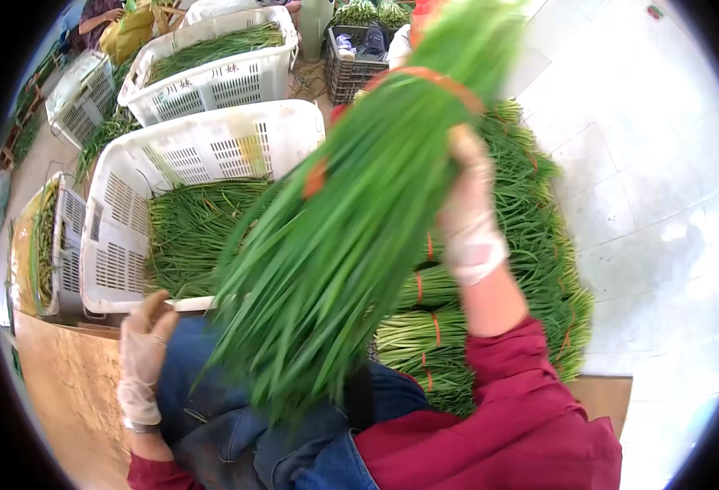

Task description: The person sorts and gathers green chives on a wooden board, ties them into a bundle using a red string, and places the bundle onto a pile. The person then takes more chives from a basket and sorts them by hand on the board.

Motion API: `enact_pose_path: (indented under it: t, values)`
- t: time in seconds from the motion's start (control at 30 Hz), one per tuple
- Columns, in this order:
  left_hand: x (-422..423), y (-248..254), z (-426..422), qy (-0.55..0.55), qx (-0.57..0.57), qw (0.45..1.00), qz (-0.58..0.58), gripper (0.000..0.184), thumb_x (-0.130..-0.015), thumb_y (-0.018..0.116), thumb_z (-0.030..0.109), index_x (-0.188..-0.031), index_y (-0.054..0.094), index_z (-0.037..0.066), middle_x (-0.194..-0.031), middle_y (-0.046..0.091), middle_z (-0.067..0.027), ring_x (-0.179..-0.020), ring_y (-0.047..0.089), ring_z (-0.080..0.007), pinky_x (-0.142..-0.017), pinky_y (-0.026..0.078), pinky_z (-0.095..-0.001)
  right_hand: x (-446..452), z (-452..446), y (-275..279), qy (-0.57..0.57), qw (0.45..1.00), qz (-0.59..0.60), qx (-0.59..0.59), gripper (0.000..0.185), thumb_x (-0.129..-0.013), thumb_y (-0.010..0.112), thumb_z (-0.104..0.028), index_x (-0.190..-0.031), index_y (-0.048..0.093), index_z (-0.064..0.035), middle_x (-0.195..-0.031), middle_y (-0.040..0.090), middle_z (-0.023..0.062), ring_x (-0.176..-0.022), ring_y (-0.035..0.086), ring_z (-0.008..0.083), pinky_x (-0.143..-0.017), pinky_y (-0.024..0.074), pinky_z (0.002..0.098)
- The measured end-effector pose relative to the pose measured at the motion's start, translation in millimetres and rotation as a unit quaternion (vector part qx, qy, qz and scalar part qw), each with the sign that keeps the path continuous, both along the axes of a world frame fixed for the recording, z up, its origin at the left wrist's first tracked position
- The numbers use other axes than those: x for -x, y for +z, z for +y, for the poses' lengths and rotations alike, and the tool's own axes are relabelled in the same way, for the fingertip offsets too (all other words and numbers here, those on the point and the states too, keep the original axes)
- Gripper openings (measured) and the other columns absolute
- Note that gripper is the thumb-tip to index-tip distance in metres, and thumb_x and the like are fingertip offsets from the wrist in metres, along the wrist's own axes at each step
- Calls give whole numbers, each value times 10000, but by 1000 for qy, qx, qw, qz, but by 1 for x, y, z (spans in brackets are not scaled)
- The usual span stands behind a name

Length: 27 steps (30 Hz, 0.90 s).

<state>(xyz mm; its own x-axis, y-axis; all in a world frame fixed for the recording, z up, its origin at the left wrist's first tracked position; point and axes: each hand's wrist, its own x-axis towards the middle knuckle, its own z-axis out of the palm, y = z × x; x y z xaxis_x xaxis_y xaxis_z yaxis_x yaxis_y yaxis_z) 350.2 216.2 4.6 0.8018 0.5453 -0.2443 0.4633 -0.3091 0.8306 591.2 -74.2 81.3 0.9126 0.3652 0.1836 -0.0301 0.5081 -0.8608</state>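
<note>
A large bunch of long green stalks (351,204), tied with an orange band (437,80), hangs tilted across the middle of the view, its upper end blurred. My right hand (467,192), in a pale glove, grips the bunch on its right side; its fingers are partly hidden behind the stalks. At the lower left my left hand (146,335), also gloved, is beside the front rim of a white crate (102,237), with its fingers apart and nothing in them. Loose green stalks (200,233) lie inside that crate, partly covered by the held bunch.
Banded green bundles (531,212) are piled beneath and right of my right arm. More white crates (213,73) stand behind and at the left. A black crate (355,77) is at the back. A wooden board (74,384) lies lower left; another person's hand (113,15) shows top left.
</note>
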Motion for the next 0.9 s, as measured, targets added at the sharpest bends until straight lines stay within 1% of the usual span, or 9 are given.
enact_pose_path:
  t: [0.1,0.2,0.4,0.5,0.63,0.7,0.73,0.83,0.9]
  values:
    - [13,-62,-2,-48,1,998,28,369,-786,628,130,-1115,571,-26,-968,638,-150,-900,606,-233,-781,476,-321,-48,-71,25,-73,997,-30,14,423,-741,667,-193,-1100,560,3,-986,631,101,-848,619,213,-801,510,335]
    - [6,-80,-6,-134,-274,946,107,381,-692,668,235,-995,613,10,-930,631,-177,-869,582,-351,-775,453,-412,-65,-131,44,-198,974,-84,69,463,-725,698,-123,-1131,527,19,-963,620,127,-809,624,237,-727,535,342]
    - [-3,-65,-8,-117,-168,965,162,378,-752,649,244,-1040,631,0,-918,657,-171,-886,621,-290,-821,465,-345,-33,-152,3,-256,966,32,-6,395,-801,602,-206,-1132,540,1,-1012,617,125,-855,611,243,-775,510,355]
    - [-10,-41,-27,16,35,998,-47,433,-778,642,196,-1155,565,-2,-1041,627,-142,-951,596,-260,-856,450,-325,-4,-128,-44,-262,957,120,-31,388,-837,548,-290,-1114,563,-19,-1024,623,109,-903,594,240,-839,474,354]
    - [-31,19,-80,-133,211,965,-81,901,-663,736,175,-1403,245,28,-1393,340,-153,-1202,404,-243,-968,382,-318,8,-98,-117,-177,951,235,-97,396,-867,514,-333,-1126,567,-39,-1037,623,103,-913,596,240,-848,482,363]
    - [-37,-3,-104,-251,103,962,-21,1058,-601,789,97,-1431,135,37,-1412,301,-191,-1291,321,-235,-1007,345,-301,5,-84,-134,-171,937,272,-138,399,-853,544,-334,-1122,570,-41,-1044,625,101,-908,597,247,-851,480,365]
    - [-38,16,-127,-190,279,940,48,1070,-608,792,92,-1433,113,34,-1371,365,-199,-1229,406,-225,-994,361,-300,3,-80,-138,-162,934,279,-155,407,-839,573,-345,-1111,575,-41,-1031,630,92,-897,600,245,-846,480,361]
    - [-43,-18,-142,-205,15,971,121,877,-706,726,161,-1416,219,77,-1074,619,-185,-992,605,-292,-861,460,-321,-11,-83,-138,-180,930,276,-162,420,-837,580,-360,-1104,576,-37,-1035,627,92,-896,599,240,-843,478,359]
    - [-51,-47,-142,-192,48,977,85,771,-725,705,173,-1380,309,82,-1019,633,-187,-949,615,-310,-826,470,-340,-18,-86,-132,-185,937,245,-164,416,-833,593,-351,-1103,574,-35,-1028,626,95,-892,601,235,-833,479,357]
